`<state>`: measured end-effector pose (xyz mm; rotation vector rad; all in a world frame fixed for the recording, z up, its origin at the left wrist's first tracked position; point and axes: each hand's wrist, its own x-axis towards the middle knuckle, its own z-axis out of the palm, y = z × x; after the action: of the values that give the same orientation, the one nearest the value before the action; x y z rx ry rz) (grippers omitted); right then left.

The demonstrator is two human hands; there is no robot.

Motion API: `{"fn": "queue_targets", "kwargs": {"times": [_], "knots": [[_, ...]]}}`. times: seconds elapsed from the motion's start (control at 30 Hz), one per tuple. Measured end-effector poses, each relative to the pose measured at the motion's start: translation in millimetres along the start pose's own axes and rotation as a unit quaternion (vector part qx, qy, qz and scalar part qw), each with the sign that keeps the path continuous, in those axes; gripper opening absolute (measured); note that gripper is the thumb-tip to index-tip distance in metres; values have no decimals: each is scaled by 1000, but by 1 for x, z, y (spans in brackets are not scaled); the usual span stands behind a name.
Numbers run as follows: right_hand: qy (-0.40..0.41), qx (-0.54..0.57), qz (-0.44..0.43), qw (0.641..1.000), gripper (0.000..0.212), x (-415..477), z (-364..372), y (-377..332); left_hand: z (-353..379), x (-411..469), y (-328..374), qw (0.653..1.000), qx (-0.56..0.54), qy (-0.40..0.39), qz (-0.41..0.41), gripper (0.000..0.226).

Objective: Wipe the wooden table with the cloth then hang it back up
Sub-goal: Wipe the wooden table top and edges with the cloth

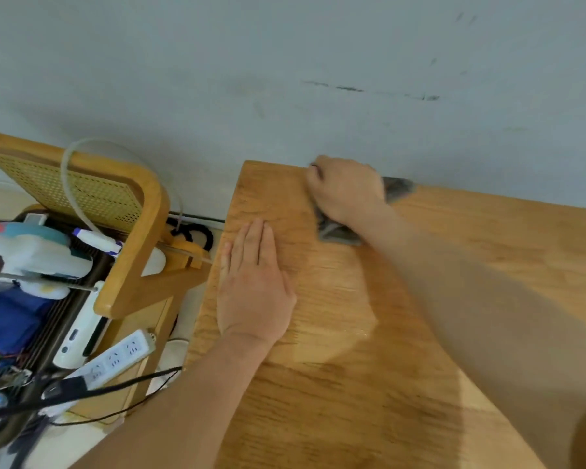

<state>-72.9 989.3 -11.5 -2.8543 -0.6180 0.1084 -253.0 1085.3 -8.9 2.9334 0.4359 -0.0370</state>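
While our left hand lies flat on the table, palm down, fingers straight and together, holding nothing, our right hand presses the cloth against the wood near the far left corner, close to the wall. We curl the right fingers down over the grey cloth, gripping it beneath the palm. Most of the cloth is hidden under that hand; one bunched fold shows at the wrist side, toward us, and a blurred corner sticks out on the far right of the knuckles, at the table's back edge. Both hands are near each other but apart. Left of the table stands a chair piled with clutter, with a power strip lying beside it.
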Motion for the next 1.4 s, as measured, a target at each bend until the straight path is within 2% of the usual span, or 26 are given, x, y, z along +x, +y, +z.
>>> {"fn": "queue_targets", "kwargs": {"times": [0.1, 0.2, 0.27, 0.4, 0.47, 0.53, 0.67, 0.77, 0.83, 0.93, 1.1, 1.17, 1.23, 1.4], "knots": [[3, -43, 113, 993, 39, -42, -30, 96, 0, 2, 1, 1000, -9, 0, 5, 64], [1, -74, 186, 980, 43, -50, -39, 123, -3, 1, 3, 1000, -17, 1, 12, 61], [25, -85, 160, 983, 45, -33, -25, 91, -4, 0, 4, 1000, -18, 5, 10, 60], [54, -41, 45, 997, 44, -15, 0, 10, -3, 0, 3, 1000, -23, 15, 9, 58], [44, -30, -6, 999, 44, -18, -1, 16, -2, -3, 2, 999, -27, 23, 18, 56], [47, -14, -23, 999, 43, -30, -7, 54, -2, -7, 1, 998, -31, 36, 43, 55], [54, -33, 56, 996, 41, -68, -33, 162, -3, -8, 24, 997, -71, 23, 21, 55], [59, -57, 120, 989, 43, -99, -55, 224, 3, -16, 97, 992, -79, -16, 94, 55], [66, -72, 153, 983, 45, -108, -60, 245, 14, -24, 154, 984, -67, -43, 159, 57], [74, -87, 192, 975, 49, -100, -53, 236, 27, -31, 205, 984, -59, -65, 155, 60], [63, -66, 85, 992, 44, -80, -36, 173, 31, -28, 211, 989, -15, -62, 135, 59], [58, -41, 35, 997, 43, -82, -37, 178, 31, -27, 211, 989, -21, -59, 132, 59], [62, -42, 29, 997, 41, -93, -47, 210, 29, -27, 213, 989, -17, -68, 131, 60], [53, -76, 206, 974, 46, -122, -75, 300, 27, -26, 214, 989, -15, -67, 132, 60]]}}
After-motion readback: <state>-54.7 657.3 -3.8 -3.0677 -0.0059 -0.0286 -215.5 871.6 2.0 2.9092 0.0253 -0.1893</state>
